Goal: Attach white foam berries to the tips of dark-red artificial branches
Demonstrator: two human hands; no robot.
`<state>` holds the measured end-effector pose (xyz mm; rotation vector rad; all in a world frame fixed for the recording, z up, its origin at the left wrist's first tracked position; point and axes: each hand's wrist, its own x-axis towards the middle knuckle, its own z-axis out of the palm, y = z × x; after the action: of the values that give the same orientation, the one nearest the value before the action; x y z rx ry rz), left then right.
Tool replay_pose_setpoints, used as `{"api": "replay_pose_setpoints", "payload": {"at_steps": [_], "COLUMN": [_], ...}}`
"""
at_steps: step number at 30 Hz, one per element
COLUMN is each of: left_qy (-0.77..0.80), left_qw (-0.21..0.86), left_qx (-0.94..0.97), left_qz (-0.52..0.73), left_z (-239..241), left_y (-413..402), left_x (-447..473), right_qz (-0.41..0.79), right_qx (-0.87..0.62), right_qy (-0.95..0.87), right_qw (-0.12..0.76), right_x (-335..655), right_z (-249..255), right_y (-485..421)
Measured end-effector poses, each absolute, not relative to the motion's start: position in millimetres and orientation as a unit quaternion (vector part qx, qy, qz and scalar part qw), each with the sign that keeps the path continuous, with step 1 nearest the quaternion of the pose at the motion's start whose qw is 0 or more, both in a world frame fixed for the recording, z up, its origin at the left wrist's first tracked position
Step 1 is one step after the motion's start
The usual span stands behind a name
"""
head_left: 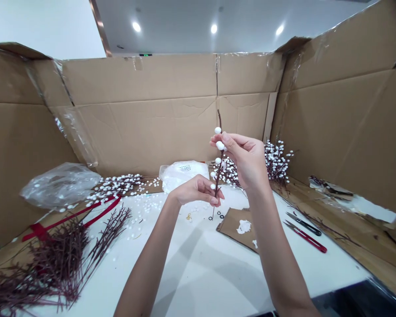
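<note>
My left hand (198,191) pinches the lower part of a thin dark red twig (218,176) held upright above the white table (198,273). Several white foam beads sit along the twig. My right hand (246,158) is higher up, its thumb and fingers closed on a white bead (220,145) on the twig. The twig's bare tip sticks up above my right hand.
A heap of bare dark red twigs (53,259) lies at the left, with beaded twigs (119,185) and red ribbon (69,218) behind. Loose beads, a plastic bag (61,182), a cardboard scrap with glue (240,226), two snips (305,231) and finished beaded bunches (277,160) sit around. Cardboard walls surround the table.
</note>
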<state>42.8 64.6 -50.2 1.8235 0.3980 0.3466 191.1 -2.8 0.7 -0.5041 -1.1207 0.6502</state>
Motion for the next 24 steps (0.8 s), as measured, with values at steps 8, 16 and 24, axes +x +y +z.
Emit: {"api": "replay_pose_setpoints", "payload": {"at_steps": [8,16,24], "left_qy": [0.234,0.276,0.273], "left_qw": [0.567,0.530,0.511], "left_qx": [0.743,0.731,0.749], "left_qz": [0.269,0.330,0.321], "left_z": [-58,-57,-56], "left_y": [69,64,60], "left_x": [50,58,62], "right_qz": [0.236,0.218,0.215], "right_qx": [-0.222,-0.254,-0.253], "right_qy": [-0.430,-0.485,-0.465], "right_qw": [0.842,0.808,0.821], "right_x": [206,204,203], "right_z": [3,1,0], "right_y": [6,5,9]}}
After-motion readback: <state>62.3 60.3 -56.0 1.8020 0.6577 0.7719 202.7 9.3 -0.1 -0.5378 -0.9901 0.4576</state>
